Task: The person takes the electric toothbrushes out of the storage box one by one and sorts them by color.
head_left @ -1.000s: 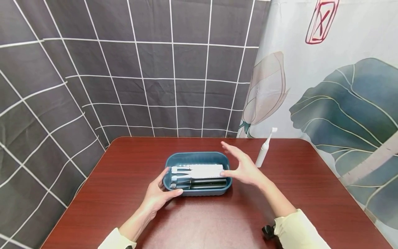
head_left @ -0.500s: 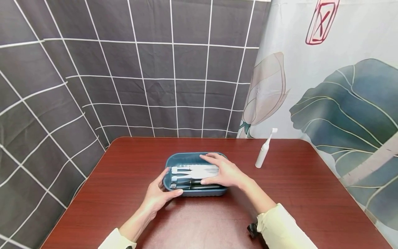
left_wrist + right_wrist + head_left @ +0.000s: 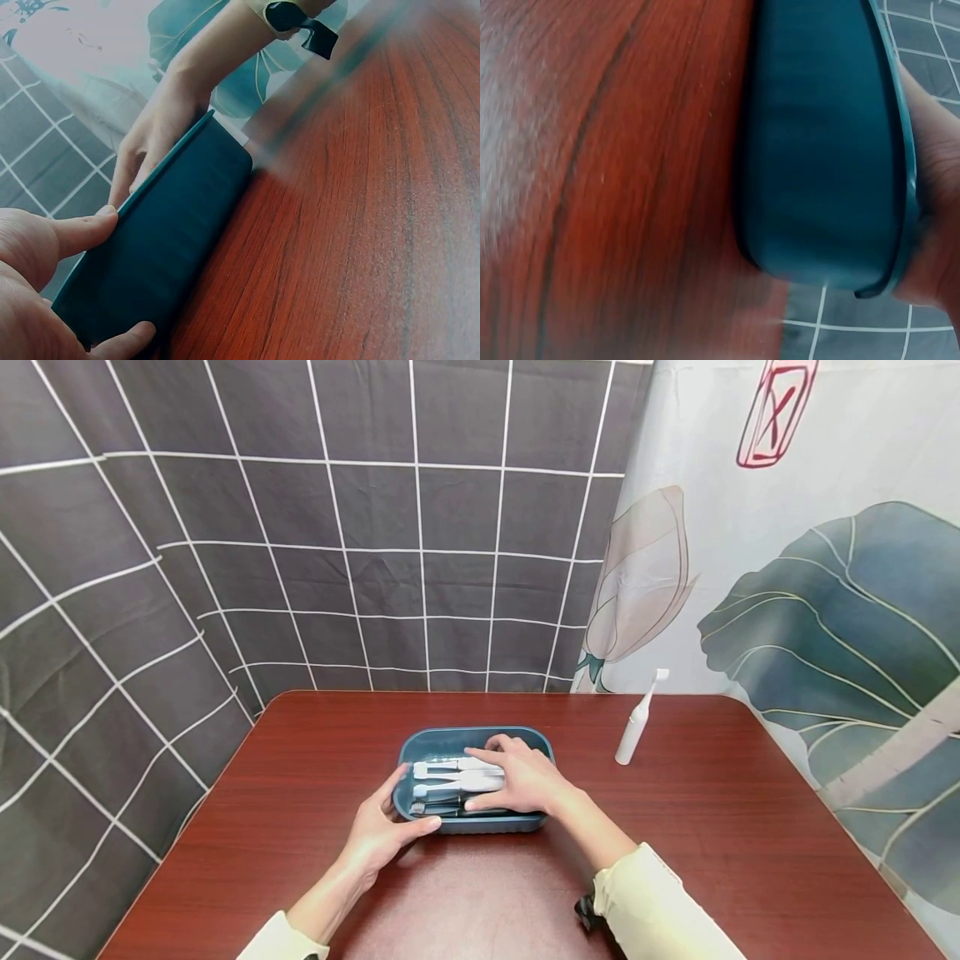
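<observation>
A blue plastic basket sits on the table, with white electric toothbrushes and black-handled ones lying side by side in it. My left hand holds the basket's left end, its thumb on the front rim; in the left wrist view another finger lies low against the basket wall. Inside the basket my right hand spreads over the handles, thumb by a black one and index finger over a white one. It covers their right ends. The basket side hides its fingertips in the right wrist view.
One white electric toothbrush stands upright on the reddish-brown table, right of the basket. Behind the table hang a grey grid-patterned curtain and a white one with leaf prints.
My right hand has moved left and down from the basket's right end to over the toothbrush handles. My left hand, the basket and the standing toothbrush have stayed in place.
</observation>
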`<action>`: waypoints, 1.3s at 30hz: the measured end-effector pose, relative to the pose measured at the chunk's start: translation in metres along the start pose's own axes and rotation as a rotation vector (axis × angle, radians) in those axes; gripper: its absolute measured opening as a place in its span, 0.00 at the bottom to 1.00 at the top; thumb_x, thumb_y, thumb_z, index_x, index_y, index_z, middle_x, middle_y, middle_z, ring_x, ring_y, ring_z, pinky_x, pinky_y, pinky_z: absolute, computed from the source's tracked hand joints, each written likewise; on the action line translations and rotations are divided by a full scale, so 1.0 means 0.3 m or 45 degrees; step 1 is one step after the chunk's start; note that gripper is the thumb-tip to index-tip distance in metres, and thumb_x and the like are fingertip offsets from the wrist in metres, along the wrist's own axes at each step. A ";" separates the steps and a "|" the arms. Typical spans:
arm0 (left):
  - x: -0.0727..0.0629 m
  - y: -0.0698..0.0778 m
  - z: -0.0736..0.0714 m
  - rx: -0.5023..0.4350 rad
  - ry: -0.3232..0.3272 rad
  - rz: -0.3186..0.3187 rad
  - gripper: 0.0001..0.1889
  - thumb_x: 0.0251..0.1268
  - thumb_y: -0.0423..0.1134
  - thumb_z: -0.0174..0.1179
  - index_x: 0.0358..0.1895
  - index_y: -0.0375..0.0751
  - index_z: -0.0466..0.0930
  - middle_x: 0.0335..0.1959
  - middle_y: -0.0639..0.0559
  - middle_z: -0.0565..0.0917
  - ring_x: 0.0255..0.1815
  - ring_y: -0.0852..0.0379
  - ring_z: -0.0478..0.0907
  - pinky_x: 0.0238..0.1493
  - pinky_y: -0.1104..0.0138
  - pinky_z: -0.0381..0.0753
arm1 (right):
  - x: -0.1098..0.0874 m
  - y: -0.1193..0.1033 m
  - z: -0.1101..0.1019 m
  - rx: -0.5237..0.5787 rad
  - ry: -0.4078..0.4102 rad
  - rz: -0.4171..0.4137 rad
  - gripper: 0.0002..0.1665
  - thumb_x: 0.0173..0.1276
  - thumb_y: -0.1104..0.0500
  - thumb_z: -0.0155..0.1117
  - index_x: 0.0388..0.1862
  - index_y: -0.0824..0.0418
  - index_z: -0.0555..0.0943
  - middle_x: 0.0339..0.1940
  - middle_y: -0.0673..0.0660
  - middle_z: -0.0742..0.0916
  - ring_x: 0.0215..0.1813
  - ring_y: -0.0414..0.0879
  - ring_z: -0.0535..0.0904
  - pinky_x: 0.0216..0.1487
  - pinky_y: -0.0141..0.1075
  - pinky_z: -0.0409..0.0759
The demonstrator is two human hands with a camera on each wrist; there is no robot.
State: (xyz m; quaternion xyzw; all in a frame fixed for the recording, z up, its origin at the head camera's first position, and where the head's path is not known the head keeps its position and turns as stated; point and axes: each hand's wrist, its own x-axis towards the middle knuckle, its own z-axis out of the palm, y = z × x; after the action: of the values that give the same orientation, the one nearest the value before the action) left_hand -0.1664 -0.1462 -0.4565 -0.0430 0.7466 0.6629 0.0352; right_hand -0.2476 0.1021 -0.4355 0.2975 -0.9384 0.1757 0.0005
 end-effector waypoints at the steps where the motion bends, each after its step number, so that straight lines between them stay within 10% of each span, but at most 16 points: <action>1: 0.000 0.000 0.000 -0.002 -0.001 0.000 0.54 0.46 0.36 0.81 0.79 0.47 0.60 0.72 0.38 0.69 0.72 0.44 0.67 0.63 0.59 0.72 | 0.002 -0.004 0.003 -0.013 -0.003 0.008 0.52 0.51 0.22 0.69 0.73 0.40 0.73 0.63 0.51 0.77 0.59 0.48 0.72 0.54 0.50 0.75; 24: 0.001 -0.007 0.000 -0.016 0.006 0.016 0.54 0.46 0.34 0.81 0.79 0.45 0.59 0.72 0.36 0.69 0.72 0.44 0.67 0.60 0.63 0.75 | 0.030 -0.050 0.061 -0.090 0.052 -0.097 0.21 0.63 0.42 0.73 0.53 0.45 0.89 0.41 0.50 0.79 0.42 0.47 0.74 0.36 0.42 0.76; 39: -0.002 -0.005 0.002 0.001 0.017 0.007 0.54 0.45 0.35 0.82 0.79 0.46 0.60 0.71 0.36 0.70 0.71 0.43 0.68 0.57 0.66 0.76 | 0.016 -0.062 0.043 -0.030 0.099 -0.150 0.17 0.65 0.47 0.72 0.52 0.46 0.89 0.43 0.44 0.90 0.47 0.44 0.82 0.46 0.43 0.81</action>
State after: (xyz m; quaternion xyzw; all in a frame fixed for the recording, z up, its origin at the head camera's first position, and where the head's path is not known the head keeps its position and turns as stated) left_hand -0.1658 -0.1458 -0.4579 -0.0453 0.7473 0.6624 0.0283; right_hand -0.2398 0.0810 -0.4409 0.3452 -0.9205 0.1758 0.0508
